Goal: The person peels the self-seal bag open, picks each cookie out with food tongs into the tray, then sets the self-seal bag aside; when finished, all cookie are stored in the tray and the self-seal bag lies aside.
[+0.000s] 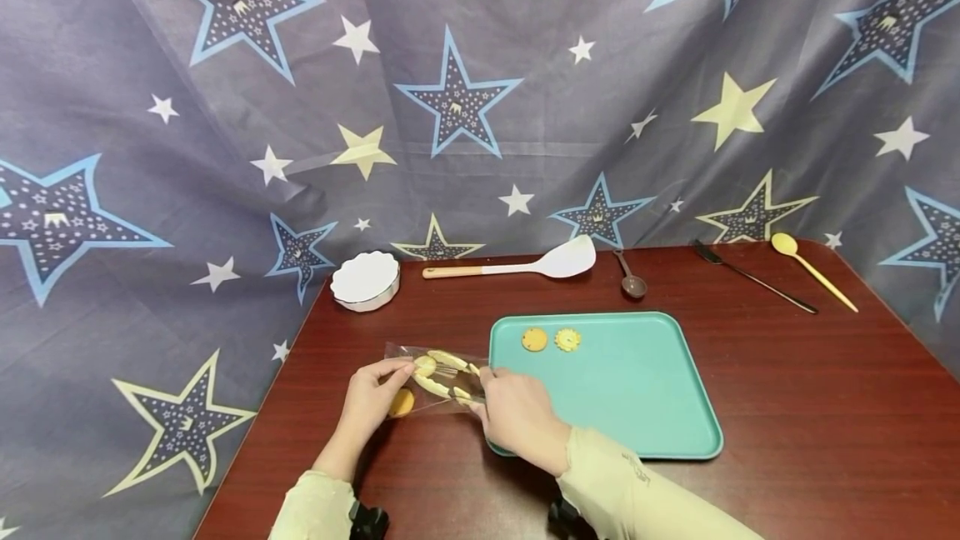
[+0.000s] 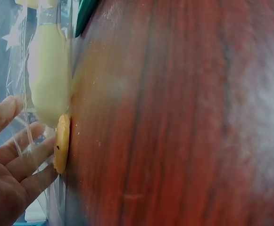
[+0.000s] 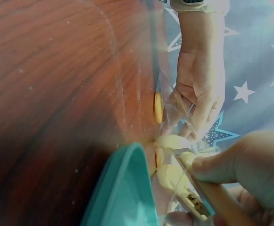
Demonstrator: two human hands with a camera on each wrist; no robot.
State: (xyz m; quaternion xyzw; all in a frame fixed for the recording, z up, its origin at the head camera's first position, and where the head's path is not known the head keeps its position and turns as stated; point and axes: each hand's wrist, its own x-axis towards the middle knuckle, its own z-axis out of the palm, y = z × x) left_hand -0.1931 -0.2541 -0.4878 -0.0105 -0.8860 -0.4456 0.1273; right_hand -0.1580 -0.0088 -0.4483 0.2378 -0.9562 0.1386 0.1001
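Observation:
My left hand (image 1: 372, 398) pinches the edge of a clear plastic bag (image 1: 433, 404) lying on the table left of the tray. Kitchen tongs (image 1: 432, 385) with pale yellow tips reach into the bag, and my right hand (image 1: 521, 408) grips them by the handle. A pale scalloped cookie (image 1: 424, 366) sits between the tong tips, beside my left fingertips. Below my left hand lies a round golden cookie (image 1: 401, 402), also seen edge-on in the left wrist view by the fingers (image 2: 37, 181). The right wrist view shows my thumb (image 3: 217, 168) pressed along the tongs.
A teal tray (image 1: 622, 394) holds a round cookie (image 1: 534, 340) and a scalloped cookie (image 1: 567, 340). Along the back are a white fluted dish (image 1: 366, 280), a white spatula (image 1: 566, 259), a brown measuring spoon (image 1: 632, 283), a dark brush-like utensil (image 1: 753, 277) and a yellow spoon (image 1: 817, 269).

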